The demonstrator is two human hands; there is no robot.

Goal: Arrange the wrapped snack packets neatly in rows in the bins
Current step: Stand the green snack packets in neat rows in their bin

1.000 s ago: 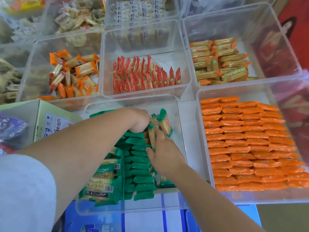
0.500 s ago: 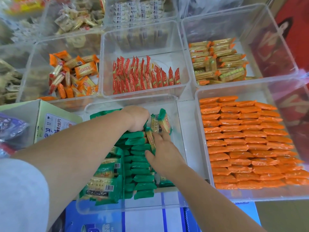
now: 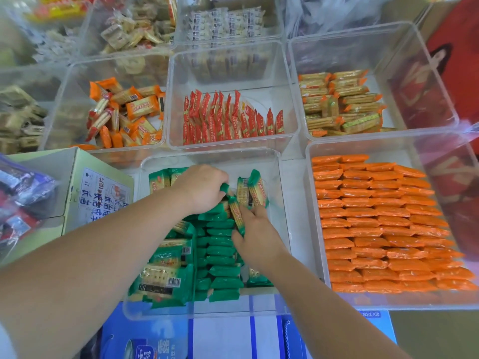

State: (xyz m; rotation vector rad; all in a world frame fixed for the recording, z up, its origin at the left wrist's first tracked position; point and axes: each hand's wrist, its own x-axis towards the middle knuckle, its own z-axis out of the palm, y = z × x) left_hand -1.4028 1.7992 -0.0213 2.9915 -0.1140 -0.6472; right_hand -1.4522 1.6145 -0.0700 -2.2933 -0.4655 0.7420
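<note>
Head view: the work sits in the clear, square plastic bin (image 3: 283, 193) at lower centre of the frame. A row of flat green packets (image 3: 221, 255) runs down its middle, each packet's long axis lying left to right across the picture.

The right hand (image 3: 256, 229) pinches one slim green-wrapped cracker packet (image 3: 236, 212) near its lower end. This packet stands on edge, its long axis running from upper left to lower right, nearly crosswise to the packets in the row. It lies up and left of the gripping fingers, at the top end of the row.

The left hand (image 3: 202, 189) sits just above and left of it, fingers curled down over the topmost packets of the row and gripping them.

To join the row, the pinched packet would probably need turning until its length matches the others. The right hand is best placed for that, with the left steadying the stack.

Two upright green packets (image 3: 252, 189) lean just above the right hand, not yet in the row.
</note>
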